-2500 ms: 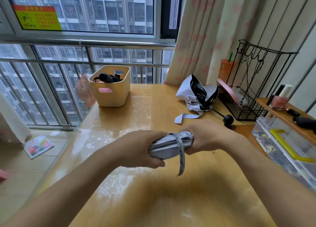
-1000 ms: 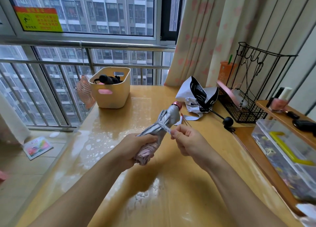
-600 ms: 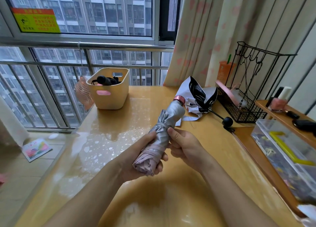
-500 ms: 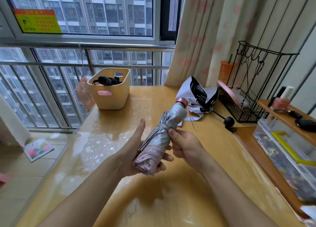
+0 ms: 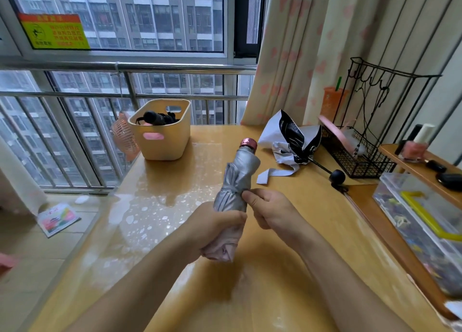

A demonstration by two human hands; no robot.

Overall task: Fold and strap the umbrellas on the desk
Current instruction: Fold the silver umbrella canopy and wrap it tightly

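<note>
I hold a folded silver umbrella (image 5: pixel 237 179) with a pink cap upright over the desk (image 5: pixel 262 281). My left hand (image 5: pixel 215 229) grips its lower pink end. My right hand (image 5: pixel 270 209) pinches the strap at the umbrella's waist, where the fabric is cinched. A second umbrella (image 5: pixel 292 141), white and black, lies unfolded at the back right of the desk, its loose white strap and black knob handle (image 5: pixel 337 176) toward me.
A cream basket (image 5: pixel 162 131) holding a dark rolled item stands at the back left, a small pink fan (image 5: pixel 123 139) beside it. A black wire rack (image 5: pixel 362 151) and a clear plastic box (image 5: pixel 420 221) line the right side. The window railing runs behind.
The umbrella went from lying across my hands to standing upright. The strap has been drawn around its waist. My left hand closed again on the lower end; my right now pinches the strap.
</note>
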